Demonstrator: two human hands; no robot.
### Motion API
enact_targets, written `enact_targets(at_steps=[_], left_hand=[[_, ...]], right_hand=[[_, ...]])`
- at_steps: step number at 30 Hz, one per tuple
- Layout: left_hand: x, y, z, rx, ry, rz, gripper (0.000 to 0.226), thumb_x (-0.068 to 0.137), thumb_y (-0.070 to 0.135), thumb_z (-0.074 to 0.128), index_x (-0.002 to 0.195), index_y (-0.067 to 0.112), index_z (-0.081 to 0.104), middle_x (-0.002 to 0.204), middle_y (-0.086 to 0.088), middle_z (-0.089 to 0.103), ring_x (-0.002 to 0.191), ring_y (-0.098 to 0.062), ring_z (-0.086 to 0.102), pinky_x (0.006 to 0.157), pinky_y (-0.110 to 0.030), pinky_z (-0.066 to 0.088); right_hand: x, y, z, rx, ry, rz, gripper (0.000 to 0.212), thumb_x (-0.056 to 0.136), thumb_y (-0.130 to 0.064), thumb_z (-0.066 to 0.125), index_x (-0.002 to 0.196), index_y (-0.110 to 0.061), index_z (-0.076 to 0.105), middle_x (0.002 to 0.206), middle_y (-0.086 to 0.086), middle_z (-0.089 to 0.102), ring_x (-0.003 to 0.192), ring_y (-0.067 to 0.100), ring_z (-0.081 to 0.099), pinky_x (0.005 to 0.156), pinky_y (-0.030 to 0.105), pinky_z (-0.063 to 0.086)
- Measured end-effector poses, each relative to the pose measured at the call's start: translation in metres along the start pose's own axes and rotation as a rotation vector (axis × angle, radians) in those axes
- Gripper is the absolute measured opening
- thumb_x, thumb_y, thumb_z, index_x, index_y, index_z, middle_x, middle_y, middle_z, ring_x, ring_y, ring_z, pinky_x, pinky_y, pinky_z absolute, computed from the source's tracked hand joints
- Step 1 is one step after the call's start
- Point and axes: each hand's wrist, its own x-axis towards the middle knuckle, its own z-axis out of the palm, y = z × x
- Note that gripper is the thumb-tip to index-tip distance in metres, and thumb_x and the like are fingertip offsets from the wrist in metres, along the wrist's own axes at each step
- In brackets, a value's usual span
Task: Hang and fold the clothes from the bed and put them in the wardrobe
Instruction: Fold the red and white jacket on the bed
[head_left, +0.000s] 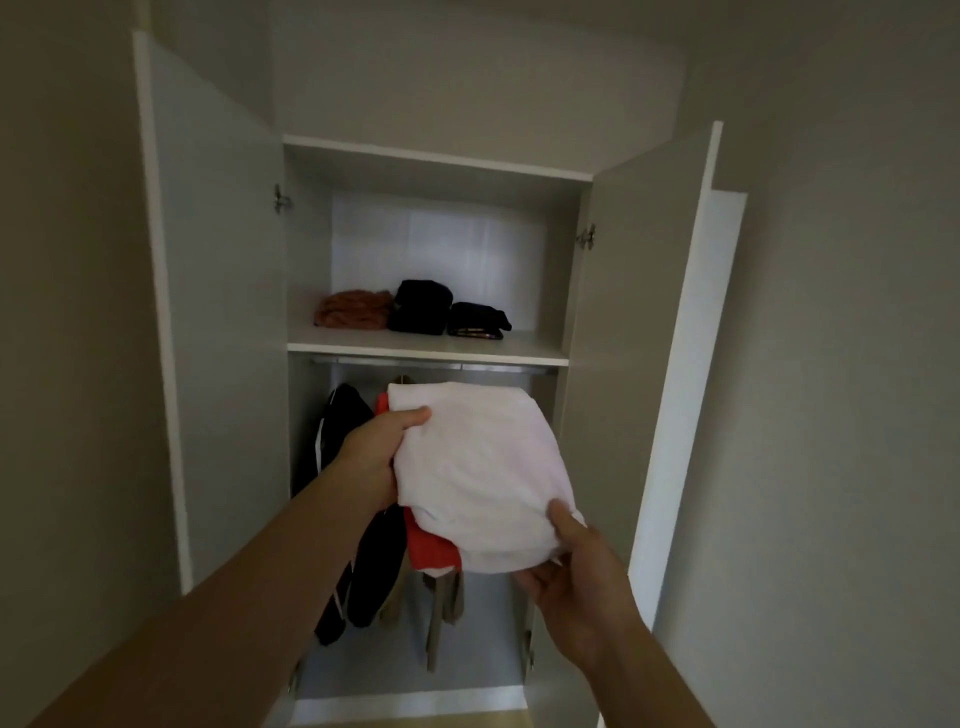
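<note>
Both hands carry a folded white garment (480, 478) in front of the open wardrobe (218, 312): the left hand (371, 457) grips its left edge, the right hand (576, 577) its near corner. The shelf (426, 347) lies above and beyond, its right front edge bare beside the folded dark clothes (478, 321).

Both hands (left hand (375, 451), right hand (582, 577)) grip a folded white garment (480, 475) before the open wardrobe (426, 345).

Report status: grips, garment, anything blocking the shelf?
Left grip and right grip both hold the folded white garment, below shelf level. Three folded piles on shelf. Wardrobe doors open, nothing blocking.
</note>
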Motion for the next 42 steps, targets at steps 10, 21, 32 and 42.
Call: enact_targets(at_steps=[10, 21, 32, 42], left_hand=[[0.253, 0.055, 0.047, 0.013, 0.020, 0.049, 0.019, 0.094, 0.021, 0.067, 0.108, 0.008, 0.071, 0.096, -0.011, 0.073, 0.083, -0.027, 0.068, 0.062, -0.034, 0.051], [0.524, 0.111, 0.114, 0.016, -0.198, -0.013, 0.036, 0.095, 0.021, 0.067, 0.127, 0.004, 0.063, 0.115, -0.017, 0.068, 0.099, -0.031, 0.065, 0.075, -0.040, 0.054], [0.695, 0.098, 0.205, 0.009, -0.272, -0.139, 0.043, 0.098, 0.024, 0.064, 0.136, 0.003, 0.058, 0.133, -0.018, 0.063, 0.119, -0.033, 0.062, 0.079, -0.043, 0.052], [0.766, 0.085, 0.237, 1.234, -0.133, 0.379, 0.083, 0.098, 0.057, 0.052, 0.156, 0.006, 0.023, 0.153, -0.021, 0.039, 0.133, -0.037, 0.049, 0.103, -0.041, 0.047]], right_hand=[[0.273, -0.044, 0.048, -0.029, 0.001, -0.070, 0.030, 0.086, -0.016, 0.074, 0.110, -0.014, 0.056, 0.111, 0.011, 0.074, 0.090, 0.032, 0.075, 0.079, 0.052, 0.061], [0.504, -0.087, 0.103, 0.003, 0.230, -0.302, 0.025, 0.090, -0.015, 0.073, 0.112, -0.007, 0.064, 0.105, 0.011, 0.075, 0.094, 0.032, 0.074, 0.071, 0.043, 0.063], [0.654, -0.152, 0.091, -0.093, 0.471, -0.460, 0.019, 0.088, -0.007, 0.070, 0.093, -0.014, 0.052, 0.099, 0.012, 0.065, 0.087, 0.028, 0.065, 0.075, 0.047, 0.059], [0.713, -0.176, 0.081, -1.625, 0.675, -0.715, 0.032, 0.094, -0.017, 0.055, 0.125, -0.020, 0.048, 0.126, 0.013, 0.052, 0.108, 0.037, 0.061, 0.086, 0.041, 0.053]])
